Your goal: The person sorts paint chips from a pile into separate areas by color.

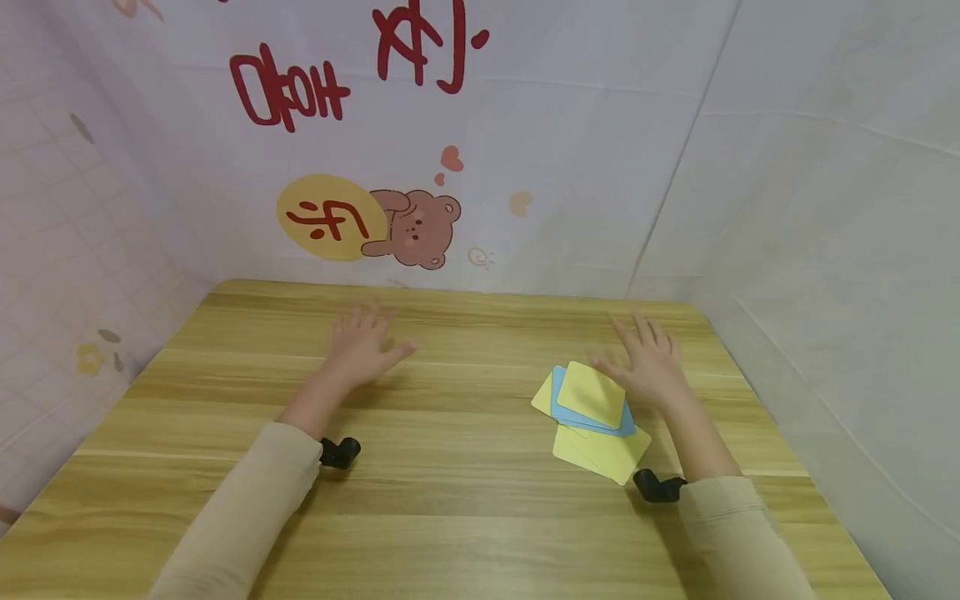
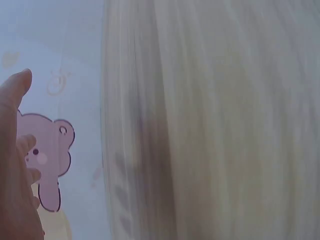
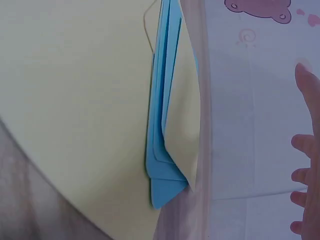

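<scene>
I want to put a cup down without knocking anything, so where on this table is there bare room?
Bare wood runs between the two sleeves across the near edge, and between the left hand and the pile of yellow and blue cards. The far strip along the wall is bare too. It is crowded at the right: the right hand lies beside the pile.

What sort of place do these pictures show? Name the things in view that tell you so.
Probably a small tabletop booth set up for recording, not a lived-in room. A wooden table is closed in by a hanging cloth backdrop printed with a cartoon bear, and a loose pile of yellow and blue cards lies by the right hand.
</scene>
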Tool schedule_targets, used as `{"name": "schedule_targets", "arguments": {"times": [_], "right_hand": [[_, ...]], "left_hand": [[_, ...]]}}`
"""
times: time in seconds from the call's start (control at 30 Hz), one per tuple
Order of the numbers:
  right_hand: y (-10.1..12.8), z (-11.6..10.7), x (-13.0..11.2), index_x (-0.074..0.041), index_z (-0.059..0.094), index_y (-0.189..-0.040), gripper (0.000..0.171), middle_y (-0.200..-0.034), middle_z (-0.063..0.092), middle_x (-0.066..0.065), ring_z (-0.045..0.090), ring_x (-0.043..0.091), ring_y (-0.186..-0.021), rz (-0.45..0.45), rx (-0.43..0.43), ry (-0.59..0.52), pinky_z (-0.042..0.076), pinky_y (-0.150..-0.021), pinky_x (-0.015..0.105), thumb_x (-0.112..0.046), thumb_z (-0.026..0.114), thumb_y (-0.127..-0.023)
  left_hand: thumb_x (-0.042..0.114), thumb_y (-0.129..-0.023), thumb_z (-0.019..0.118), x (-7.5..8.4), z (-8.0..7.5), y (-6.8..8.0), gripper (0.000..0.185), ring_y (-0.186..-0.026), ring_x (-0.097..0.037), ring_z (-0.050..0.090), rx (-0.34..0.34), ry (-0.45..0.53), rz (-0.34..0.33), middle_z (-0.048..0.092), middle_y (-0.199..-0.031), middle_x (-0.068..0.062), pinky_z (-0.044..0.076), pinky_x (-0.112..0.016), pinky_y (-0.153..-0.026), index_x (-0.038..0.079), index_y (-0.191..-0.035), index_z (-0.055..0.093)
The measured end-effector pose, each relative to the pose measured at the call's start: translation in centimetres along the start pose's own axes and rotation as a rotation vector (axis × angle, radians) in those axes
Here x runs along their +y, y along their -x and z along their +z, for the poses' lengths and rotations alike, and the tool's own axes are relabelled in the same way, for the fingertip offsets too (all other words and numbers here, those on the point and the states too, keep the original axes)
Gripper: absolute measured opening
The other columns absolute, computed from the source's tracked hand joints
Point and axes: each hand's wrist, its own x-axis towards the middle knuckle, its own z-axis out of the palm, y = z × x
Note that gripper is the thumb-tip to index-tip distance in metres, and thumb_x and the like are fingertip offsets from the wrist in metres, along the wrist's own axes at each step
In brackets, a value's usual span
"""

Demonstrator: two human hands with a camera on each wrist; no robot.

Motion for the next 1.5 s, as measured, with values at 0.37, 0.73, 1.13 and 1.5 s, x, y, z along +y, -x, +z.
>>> {"name": "schedule_targets", "arguments": {"times": [0.37, 0.73, 1.13, 1.5], "right_hand": [[2.5, 0.4, -0.1, -0.015, 0.021, -0.154, 0.088, -0.158, 0.002, 0.017, 0.005, 0.05, -0.137, 0.01, 0.041, -0.068, -0.003, -0.104, 0.064, -0.064, 0.053, -0.088], [3.9, 1.1, 0.3, -0.012, 0.024, -0.153, 0.09, -0.155, 0.01, 0.024, 0.007, 0.052, -0.136, 0.017, 0.056, -0.114, 0.003, -0.102, 0.068, -0.062, 0.058, -0.086], [4.6, 1.8, 0.7, -0.008, 0.029, -0.15, 0.09, -0.151, 0.02, 0.026, 0.017, 0.054, -0.133, 0.004, 0.045, -0.108, 0.01, -0.099, 0.069, -0.061, 0.061, -0.084], [4.9, 2.7, 1.4, -0.005, 0.033, -0.148, 0.094, -0.149, 0.024, 0.026, 0.019, 0.054, -0.131, 0.01, -0.002, -0.104, 0.012, -0.099, 0.069, -0.064, 0.062, -0.081]], "left_hand": [[0.055, -0.09, 0.055, 3.4, 2.4, -0.1, 0.078, -0.14, -0.044, 0.007, 0.038, 0.099, 0.099, 0.02, -0.154, -0.02, 0.0, -0.065, -0.105, 0.012, -0.151, 0.03], [0.058, -0.089, 0.056, 8.3, 4.5, -1.3, 0.081, -0.143, -0.036, 0.008, -0.008, 0.126, 0.228, 0.021, -0.156, -0.014, 0.005, -0.062, -0.107, 0.02, -0.153, 0.025], [0.056, -0.086, 0.061, 12.4, 6.7, -2.9, 0.081, -0.142, -0.034, 0.01, -0.051, 0.14, 0.342, 0.018, -0.157, -0.009, 0.006, -0.058, -0.108, 0.021, -0.152, 0.029], [0.067, -0.085, 0.053, 15.2, 8.0, -3.7, 0.084, -0.143, -0.031, 0.009, -0.129, 0.088, 0.414, 0.015, -0.158, -0.006, 0.01, -0.06, -0.107, 0.023, -0.153, 0.027]]}}
